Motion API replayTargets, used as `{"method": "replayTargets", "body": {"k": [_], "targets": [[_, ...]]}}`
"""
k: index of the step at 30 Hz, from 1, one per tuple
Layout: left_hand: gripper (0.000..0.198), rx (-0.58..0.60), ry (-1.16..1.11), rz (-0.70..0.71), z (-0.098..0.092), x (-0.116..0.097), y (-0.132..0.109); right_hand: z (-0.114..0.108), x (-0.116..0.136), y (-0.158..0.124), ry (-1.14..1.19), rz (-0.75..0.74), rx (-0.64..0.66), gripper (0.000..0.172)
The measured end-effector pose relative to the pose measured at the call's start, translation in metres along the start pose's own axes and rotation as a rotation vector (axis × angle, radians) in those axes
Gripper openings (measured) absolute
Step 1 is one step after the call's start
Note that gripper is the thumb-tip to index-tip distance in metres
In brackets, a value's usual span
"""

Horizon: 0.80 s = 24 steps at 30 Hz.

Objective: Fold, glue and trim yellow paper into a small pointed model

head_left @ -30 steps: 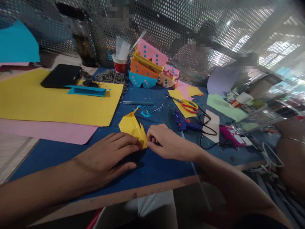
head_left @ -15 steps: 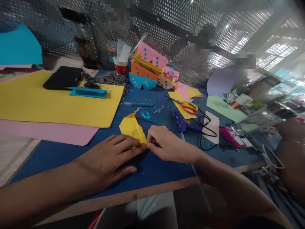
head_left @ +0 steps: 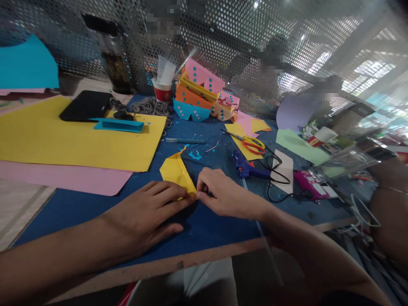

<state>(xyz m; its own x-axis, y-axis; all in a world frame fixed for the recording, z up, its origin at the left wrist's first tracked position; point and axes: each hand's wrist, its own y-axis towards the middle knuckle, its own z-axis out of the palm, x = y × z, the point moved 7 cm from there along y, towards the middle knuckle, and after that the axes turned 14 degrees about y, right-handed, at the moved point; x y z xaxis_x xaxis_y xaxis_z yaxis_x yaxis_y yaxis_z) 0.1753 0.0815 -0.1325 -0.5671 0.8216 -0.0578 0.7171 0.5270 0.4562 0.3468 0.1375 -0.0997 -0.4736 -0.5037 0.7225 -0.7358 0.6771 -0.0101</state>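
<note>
A folded piece of yellow paper (head_left: pixel 177 170) lies on the blue tabletop in front of me. My left hand (head_left: pixel 153 209) rests flat across its near edge, fingers stretched out and the thumb apart. Thumb and bent fingers of my right hand (head_left: pixel 219 191) are closed at the paper's right-hand corner, by my left fingertips. The pinched tip itself is mostly hidden. Right of my right hand lies a blue glue gun (head_left: pixel 245 166) with a glue stick in it. Beyond the paper is a blue pen (head_left: pixel 185 140) among small blue scraps (head_left: pixel 195 155).
Yellow-and-red scissors (head_left: pixel 253 144) lie on paper scraps. Folded paper pieces with small squares (head_left: pixel 193 110) stand by a paper cup (head_left: pixel 162 91) and grey string (head_left: pixel 146 106). At left, a black tablet-like object (head_left: pixel 86 105) sits on yellow sheets (head_left: pixel 79 146). A person's arm (head_left: pixel 389 204) is at right.
Both hands and the folded yellow paper stay practically where they were. The whole view has shifted down by a few pixels.
</note>
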Motion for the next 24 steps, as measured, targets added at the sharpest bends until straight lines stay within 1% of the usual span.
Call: {"method": "replayTargets", "body": {"k": [7,14,20,24], "targets": [[0.056,0.018,-0.007,-0.011,0.0031,0.0009,-0.0033,0.0006,0.0005,-0.0001,-0.019,0.003,0.017,0.017],[0.059,0.003,0.002,-0.010,0.0022,0.0004,-0.0019,0.0031,0.0011,0.0007,-0.057,0.005,0.022,0.019],[0.054,0.017,0.026,0.004,0.0024,0.0004,0.0007,0.0036,0.0002,0.0022,-0.065,-0.004,0.023,0.020],[0.052,0.009,0.019,0.017,-0.0005,0.0007,0.0035,0.0021,-0.0022,0.0022,-0.038,-0.035,0.044,0.018]]}}
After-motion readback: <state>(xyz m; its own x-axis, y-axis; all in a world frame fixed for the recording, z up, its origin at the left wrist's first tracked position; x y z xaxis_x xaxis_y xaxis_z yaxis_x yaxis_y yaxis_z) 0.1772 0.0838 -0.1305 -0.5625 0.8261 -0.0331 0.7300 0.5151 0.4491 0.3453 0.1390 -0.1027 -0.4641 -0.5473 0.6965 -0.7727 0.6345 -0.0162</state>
